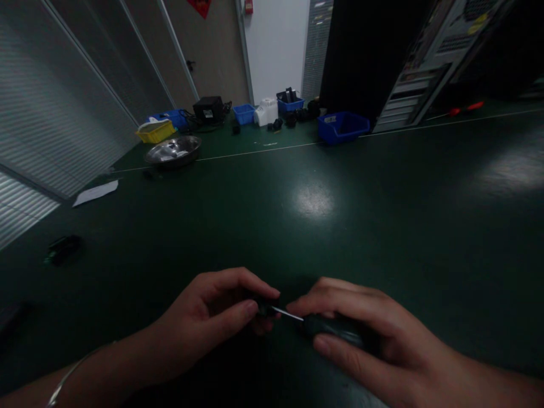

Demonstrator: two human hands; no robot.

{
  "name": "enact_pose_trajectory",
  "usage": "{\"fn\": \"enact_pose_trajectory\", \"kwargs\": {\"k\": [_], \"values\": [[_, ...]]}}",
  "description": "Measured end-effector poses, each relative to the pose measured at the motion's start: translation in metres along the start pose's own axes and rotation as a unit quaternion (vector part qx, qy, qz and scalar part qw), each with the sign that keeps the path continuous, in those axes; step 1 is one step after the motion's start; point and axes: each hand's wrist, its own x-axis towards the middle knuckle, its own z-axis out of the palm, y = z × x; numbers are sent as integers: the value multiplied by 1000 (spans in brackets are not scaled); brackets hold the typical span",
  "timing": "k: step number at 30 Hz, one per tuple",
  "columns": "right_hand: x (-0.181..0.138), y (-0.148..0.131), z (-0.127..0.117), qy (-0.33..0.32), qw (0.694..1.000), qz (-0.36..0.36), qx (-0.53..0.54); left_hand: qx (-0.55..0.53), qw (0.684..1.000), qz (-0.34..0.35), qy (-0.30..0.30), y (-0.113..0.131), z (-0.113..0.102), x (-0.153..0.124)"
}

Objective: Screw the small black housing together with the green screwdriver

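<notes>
Head view. Left hand (212, 314) pinches a small dark part (265, 309), mostly hidden by the fingers, shape unclear. Right hand (374, 323) grips a screwdriver (335, 330): smooth dark handle, thin bright metal shaft reaching the part; tip contact hard to make out. Desk (238, 209) beneath: green, glossy. Beyond left hand: round steel bowl (153, 161). Beyond right: blue plastic bin (351, 134), pale label illegible.

A yellow bin (156, 135) sits just behind a metal bowl (181, 161).

Dark-handled screwdriver (322, 326), tip at small dark part (265, 309)
</notes>
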Motion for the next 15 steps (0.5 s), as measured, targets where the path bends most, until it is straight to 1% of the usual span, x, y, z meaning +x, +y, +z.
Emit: {"fn": "enact_pose_trajectory", "kwargs": {"k": [4,8,15], "values": [[3,-2,0,-3,1000,7,21,1,1000,-3,3,0,-1,0],[4,-2,1,3,998,2,63,-20,1000,-12,-10,1,-1,-1],[3,-2,0,-5,994,5,106,-44,998,-37,-24,3,-2,0]]}}
